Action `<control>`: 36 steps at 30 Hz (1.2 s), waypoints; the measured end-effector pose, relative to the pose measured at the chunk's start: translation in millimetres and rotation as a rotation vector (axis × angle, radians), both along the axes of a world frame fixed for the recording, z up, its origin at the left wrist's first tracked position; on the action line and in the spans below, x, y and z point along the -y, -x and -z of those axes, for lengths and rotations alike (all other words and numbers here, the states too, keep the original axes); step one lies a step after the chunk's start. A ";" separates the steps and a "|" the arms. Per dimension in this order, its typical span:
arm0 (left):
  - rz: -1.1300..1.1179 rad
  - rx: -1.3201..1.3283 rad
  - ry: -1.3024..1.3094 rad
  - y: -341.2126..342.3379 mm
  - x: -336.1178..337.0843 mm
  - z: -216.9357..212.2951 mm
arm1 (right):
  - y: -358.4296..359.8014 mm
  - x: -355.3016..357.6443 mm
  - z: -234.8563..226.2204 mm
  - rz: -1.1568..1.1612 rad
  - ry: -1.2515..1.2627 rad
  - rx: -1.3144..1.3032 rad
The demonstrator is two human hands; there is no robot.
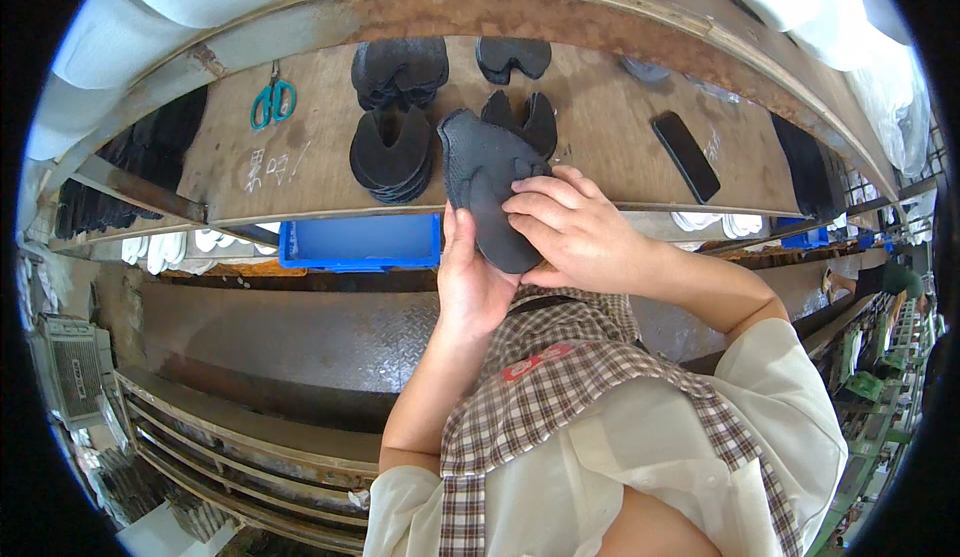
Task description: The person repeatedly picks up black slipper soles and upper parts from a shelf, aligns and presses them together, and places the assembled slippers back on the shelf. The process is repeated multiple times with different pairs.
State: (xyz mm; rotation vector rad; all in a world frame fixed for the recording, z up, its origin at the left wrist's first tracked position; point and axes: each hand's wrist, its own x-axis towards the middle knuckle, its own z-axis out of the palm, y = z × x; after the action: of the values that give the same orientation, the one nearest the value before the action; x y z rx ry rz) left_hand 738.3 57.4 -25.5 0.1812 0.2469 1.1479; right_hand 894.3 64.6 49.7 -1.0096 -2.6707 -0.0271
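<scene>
My left hand (470, 277) and my right hand (565, 229) together hold a dark grey, textured fabric shoe piece (485, 177) over the front edge of a wooden workbench (300, 162). The left hand supports it from below; the right hand's fingers press on its right side. Just behind it lies a black notched piece (535, 117). To its left sits a stack of black U-shaped pieces (392, 154), with another stack (400, 69) farther back.
Teal-handled scissors (272, 102) lie at the bench's left, a black phone (686, 155) at the right. A further black piece (512, 55) lies at the back. A blue plastic bin (360, 241) sits under the bench edge. White rolls (150, 7) line the far side.
</scene>
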 end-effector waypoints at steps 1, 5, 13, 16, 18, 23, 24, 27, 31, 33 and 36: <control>-0.012 -0.038 -0.008 -0.7 1.8 -0.4 | -0.9 1.1 0.5 0.010 0.030 -0.024; -0.017 -0.065 0.009 2.4 6.9 -2.9 | -5.7 2.0 6.0 0.000 0.093 -0.066; -0.030 -0.003 0.038 7.8 17.3 1.3 | -30.0 -20.1 -9.9 -0.054 0.269 -0.320; -0.074 -0.106 0.061 14.8 26.7 4.7 | -50.7 -54.0 -17.5 0.066 0.137 -0.310; -0.065 -0.085 0.078 18.8 31.8 6.1 | -58.4 -78.3 -6.6 0.131 0.071 -0.248; -0.059 -0.134 0.093 21.9 34.8 3.2 | -50.0 -109.0 35.6 0.196 0.289 0.003; -0.067 -0.151 0.099 22.7 34.2 1.8 | -48.4 -107.3 36.8 0.177 0.183 -0.075; -0.087 -0.182 0.102 23.0 32.2 -2.2 | -45.1 -87.5 24.5 0.185 -0.042 -0.227; -0.090 -0.238 0.006 16.6 20.6 -4.6 | -27.4 -55.6 11.3 0.234 0.731 -0.747; -0.065 -0.286 -0.076 11.6 15.4 -5.8 | -22.4 -45.0 8.9 0.349 0.905 -0.749; 0.064 0.018 0.079 8.3 7.7 -8.0 | -21.2 -38.6 8.5 0.352 0.761 -0.786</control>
State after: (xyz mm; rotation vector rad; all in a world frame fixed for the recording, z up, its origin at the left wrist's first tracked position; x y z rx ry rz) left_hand 730.0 49.7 -17.5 0.1085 0.2679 1.0739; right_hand 915.5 103.2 41.2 -1.3110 -1.7451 1.1259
